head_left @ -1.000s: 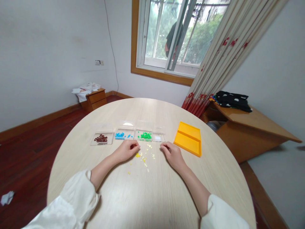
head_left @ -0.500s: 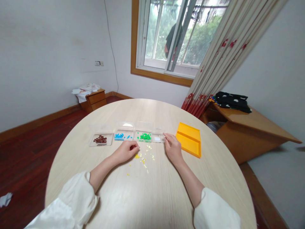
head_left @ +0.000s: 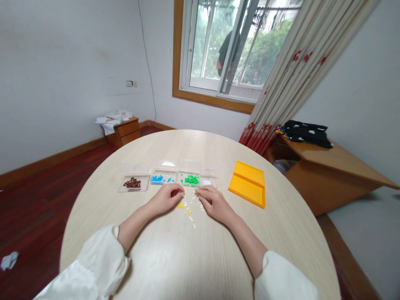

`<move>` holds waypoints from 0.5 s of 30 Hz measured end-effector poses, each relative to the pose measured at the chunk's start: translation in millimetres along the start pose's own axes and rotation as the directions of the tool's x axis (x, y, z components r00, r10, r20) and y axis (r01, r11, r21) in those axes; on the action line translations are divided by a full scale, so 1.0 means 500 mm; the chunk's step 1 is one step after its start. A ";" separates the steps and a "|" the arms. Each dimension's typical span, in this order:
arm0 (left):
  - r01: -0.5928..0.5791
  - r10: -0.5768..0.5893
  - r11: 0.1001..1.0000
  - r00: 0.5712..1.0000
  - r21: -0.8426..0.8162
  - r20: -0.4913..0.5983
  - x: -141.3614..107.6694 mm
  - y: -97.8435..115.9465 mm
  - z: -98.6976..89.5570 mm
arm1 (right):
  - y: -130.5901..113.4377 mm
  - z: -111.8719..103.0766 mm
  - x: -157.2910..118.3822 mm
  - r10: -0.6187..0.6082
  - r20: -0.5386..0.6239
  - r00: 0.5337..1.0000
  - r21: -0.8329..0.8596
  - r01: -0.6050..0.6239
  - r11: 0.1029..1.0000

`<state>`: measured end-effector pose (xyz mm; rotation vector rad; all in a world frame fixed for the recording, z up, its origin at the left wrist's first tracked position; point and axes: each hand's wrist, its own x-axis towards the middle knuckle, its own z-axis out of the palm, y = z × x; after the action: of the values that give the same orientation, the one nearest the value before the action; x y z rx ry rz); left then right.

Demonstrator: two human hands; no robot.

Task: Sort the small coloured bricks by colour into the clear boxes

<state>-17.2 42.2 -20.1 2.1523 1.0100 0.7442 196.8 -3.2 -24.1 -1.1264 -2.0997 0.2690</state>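
My left hand point(head_left: 167, 197) rests on the table with its fingers curled together; what they hold, if anything, is too small to name. Just right of it, my right hand point(head_left: 215, 202) reaches over the cream pieces point(head_left: 194, 194), fingertips close together, their contents hidden. Small yellow pieces point(head_left: 180, 206) lie loose between the hands. Behind stand clear boxes: one with brown pieces point(head_left: 132, 183), one with blue pieces point(head_left: 157, 179), one with green pieces point(head_left: 191, 179), and a smaller box point(head_left: 211, 181) with something white in it.
An open yellow case point(head_left: 248, 190) lies on the round table point(head_left: 187, 266) to the right. Beyond the table are a wooden cabinet point(head_left: 331, 166) with black cloth point(head_left: 308, 133), a curtain point(head_left: 300, 62), and a small drawer unit point(head_left: 127, 129) with papers on top.
My right hand has moved left from the small clear box to the loose cream pieces, nearer my left hand. My left hand has hardly moved.
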 end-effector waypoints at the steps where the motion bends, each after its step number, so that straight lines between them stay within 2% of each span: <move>1: -0.007 0.007 1.000 1.000 0.004 -0.005 0.000 0.000 0.000 | -0.001 0.002 0.000 -0.013 0.031 0.999 -0.002 0.013 1.000; 5: -0.014 0.014 1.000 1.000 0.016 -0.005 0.001 0.002 -0.002 | 0.004 0.006 0.001 -0.045 0.078 0.996 -0.020 0.047 0.999; 15: 0.017 -0.017 1.000 1.000 0.003 0.026 0.002 0.000 -0.001 | 0.017 0.008 0.001 -0.036 0.081 0.996 -0.060 0.041 0.997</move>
<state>-17.1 43.1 -19.6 2.1479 1.0153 0.7060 199.4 2.7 -30.8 -1.1266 -2.2113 0.2359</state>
